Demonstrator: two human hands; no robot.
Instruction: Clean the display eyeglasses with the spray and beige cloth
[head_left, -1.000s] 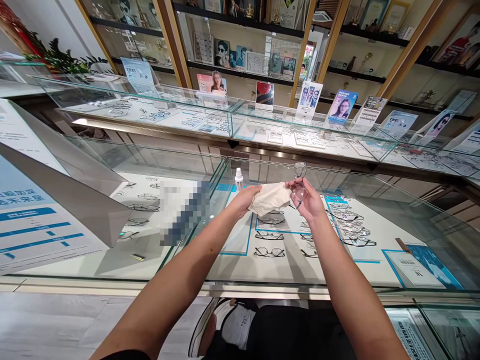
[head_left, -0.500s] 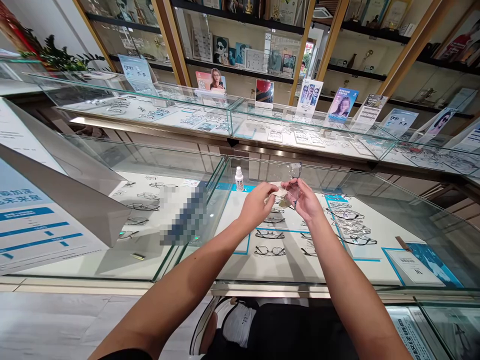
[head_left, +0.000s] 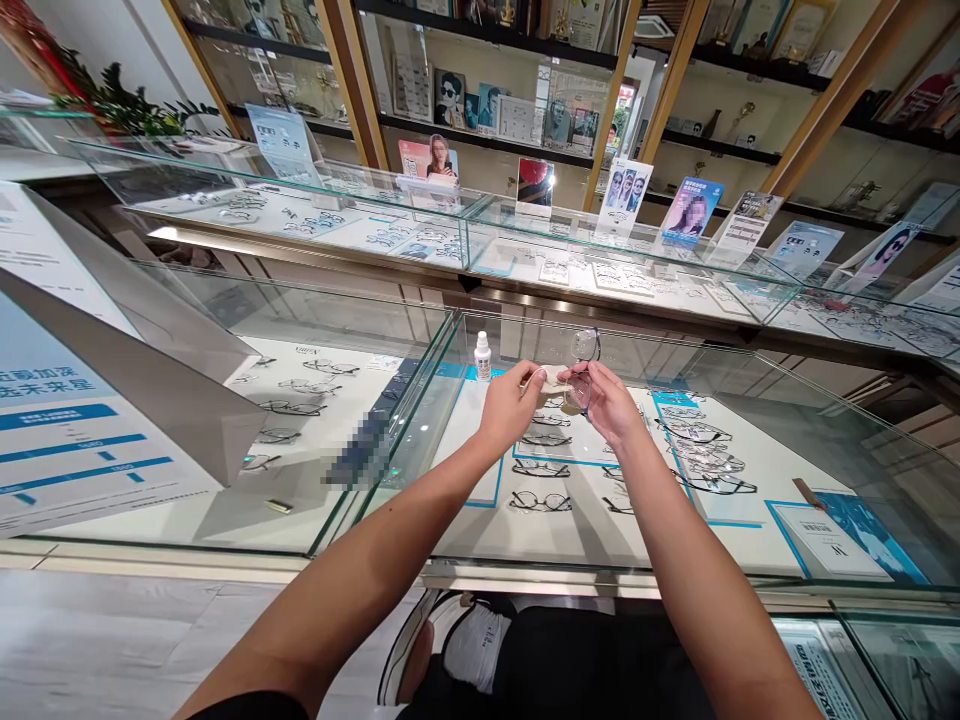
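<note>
My left hand (head_left: pixel 507 406) is closed on a small beige cloth (head_left: pixel 551 378), bunched between its fingertips. My right hand (head_left: pixel 609 402) pinches a pair of glasses (head_left: pixel 583 362) with clear lenses and a dark frame, held upright above the glass display counter (head_left: pixel 420 400). The cloth is pressed against the lower lens, and both hands meet over the counter top. A small white bottle (head_left: pixel 482 357) stands on the glass just to the left of my left hand.
Rows of glasses (head_left: pixel 540 500) lie inside the case under my hands. A second glass counter (head_left: pixel 465 240) with advert cards runs behind. A large tilted sign (head_left: pixel 67 400) stands at the left. Wall shelves with pictures rise at the back.
The cloth was spread out between my hands; my left hand has gathered it and brought it against the lens. Both hands have drawn close together.
</note>
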